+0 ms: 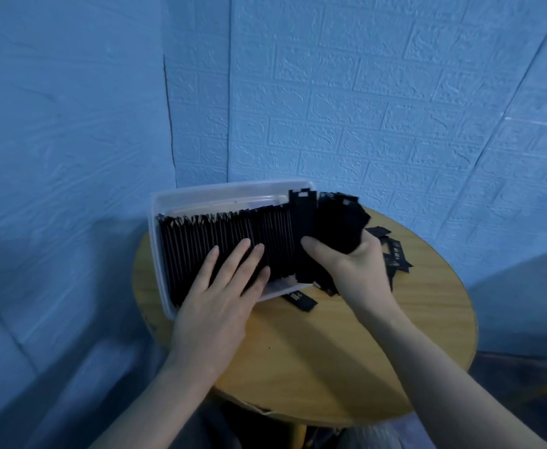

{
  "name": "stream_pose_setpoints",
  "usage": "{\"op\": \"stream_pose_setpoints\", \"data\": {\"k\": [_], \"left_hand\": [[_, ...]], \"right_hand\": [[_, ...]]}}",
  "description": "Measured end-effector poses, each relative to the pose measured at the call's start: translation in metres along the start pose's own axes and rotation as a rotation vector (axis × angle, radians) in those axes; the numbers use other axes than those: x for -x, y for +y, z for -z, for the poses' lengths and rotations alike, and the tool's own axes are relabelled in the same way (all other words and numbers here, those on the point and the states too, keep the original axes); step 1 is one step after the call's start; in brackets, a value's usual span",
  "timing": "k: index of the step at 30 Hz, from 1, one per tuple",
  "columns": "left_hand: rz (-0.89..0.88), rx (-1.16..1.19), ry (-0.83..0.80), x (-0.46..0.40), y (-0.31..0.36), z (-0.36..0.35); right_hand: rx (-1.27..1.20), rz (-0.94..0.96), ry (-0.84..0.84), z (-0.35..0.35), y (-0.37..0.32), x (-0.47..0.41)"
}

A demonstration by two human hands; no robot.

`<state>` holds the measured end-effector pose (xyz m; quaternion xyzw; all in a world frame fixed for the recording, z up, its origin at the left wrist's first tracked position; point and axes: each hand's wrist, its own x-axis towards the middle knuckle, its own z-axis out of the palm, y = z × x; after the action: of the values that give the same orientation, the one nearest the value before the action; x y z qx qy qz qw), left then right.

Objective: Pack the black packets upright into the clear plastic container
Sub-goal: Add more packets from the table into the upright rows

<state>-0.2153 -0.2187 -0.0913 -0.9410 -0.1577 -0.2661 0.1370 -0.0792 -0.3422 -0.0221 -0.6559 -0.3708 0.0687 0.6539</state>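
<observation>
A clear plastic container (201, 197) stands on the left part of a round wooden table. A long row of black packets (207, 234) stands upright on edge inside it. My left hand (223, 286) lies flat on the tops of this row, fingers straight and spread. My right hand (353, 264) grips a bunch of black packets (337, 222) at the container's right end, thumb on the near side. One packet of the bunch (303, 228) stands upright against the end of the row.
The round wooden table (314, 351) carries loose black packets (392, 251) behind my right hand and one black packet (299, 299) lying by the container's near edge. Blue brick-textured walls close in behind and to the left.
</observation>
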Motion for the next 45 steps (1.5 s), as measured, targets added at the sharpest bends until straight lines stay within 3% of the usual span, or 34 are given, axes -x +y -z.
{"op": "stream_pose_setpoints", "data": {"k": [9, 14, 45], "left_hand": [[-0.022, 0.032, 0.022, 0.000, 0.001, 0.003], [-0.039, 0.039, 0.069, 0.000, 0.001, 0.002], [-0.012, 0.045, -0.015, -0.002, 0.002, 0.004]], "right_hand": [[0.203, -0.123, -0.006, -0.041, 0.024, -0.023], [0.156, -0.138, -0.014, -0.046, 0.034, -0.020], [-0.179, -0.125, -0.081, -0.032, 0.029, -0.006]]}}
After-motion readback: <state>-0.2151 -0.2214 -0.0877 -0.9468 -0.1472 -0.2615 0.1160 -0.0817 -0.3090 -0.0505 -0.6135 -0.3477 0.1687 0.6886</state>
